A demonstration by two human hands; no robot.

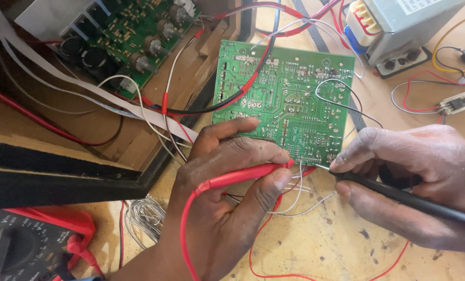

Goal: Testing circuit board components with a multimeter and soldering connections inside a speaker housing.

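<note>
A green circuit board lies solder side up on the wooden bench, with red, black and white wires across it. My left hand grips a red test probe, its tip at the board's lower edge. My right hand pinches a black test probe, whose metal tip touches the same lower edge, just right of the red one. A red lead loops down from the red probe.
An open wooden cabinet with a second green board fills the upper left. A red-cased multimeter sits at the bottom left beside a coil of bare wire. A transformer stands top right, small parts beside it.
</note>
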